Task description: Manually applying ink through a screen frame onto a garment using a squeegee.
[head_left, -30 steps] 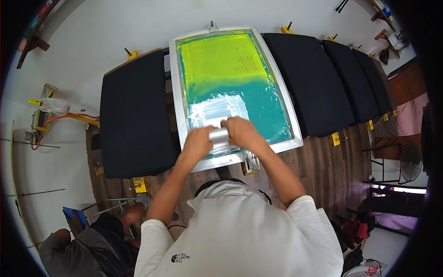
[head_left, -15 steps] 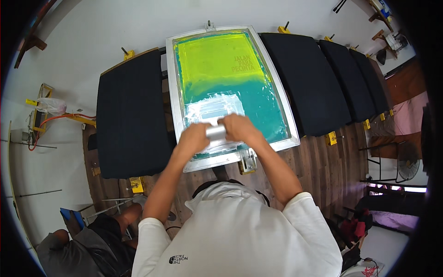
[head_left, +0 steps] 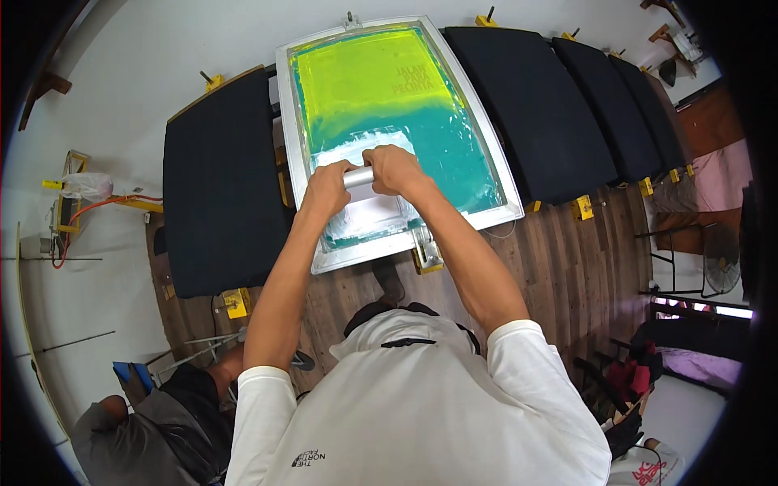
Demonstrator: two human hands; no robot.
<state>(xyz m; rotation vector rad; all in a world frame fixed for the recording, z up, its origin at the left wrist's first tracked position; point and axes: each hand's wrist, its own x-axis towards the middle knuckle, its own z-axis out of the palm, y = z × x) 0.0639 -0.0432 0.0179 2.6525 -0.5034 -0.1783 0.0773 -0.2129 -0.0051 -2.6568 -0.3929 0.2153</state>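
Observation:
Both my hands are closed around the silver handle of a squeegee [head_left: 359, 177], which stands over the near left part of a screen printing frame [head_left: 292, 144]. My left hand [head_left: 327, 188] grips the handle's left end and my right hand [head_left: 392, 169] its right end. The blade is hidden below the hands. White ink [head_left: 348, 148] is smeared around a pale rectangular patch [head_left: 377, 212] in the mesh. Beyond it the screen's surface is teal [head_left: 448, 154], then yellow-green [head_left: 344, 69] with faint lettering at the far end.
Black padded printing boards flank the frame, one [head_left: 219, 186] on the left and several [head_left: 531, 113] on the right. Metal clamps [head_left: 427, 249] hold the frame's near and far ends. A person in grey [head_left: 158, 429] sits at lower left. A fan [head_left: 721, 267] stands at far right.
My hands and the squeegee have moved away from me, toward the far side of the white patch. More of the pale patch shows on the near side. The whole view has shifted slightly.

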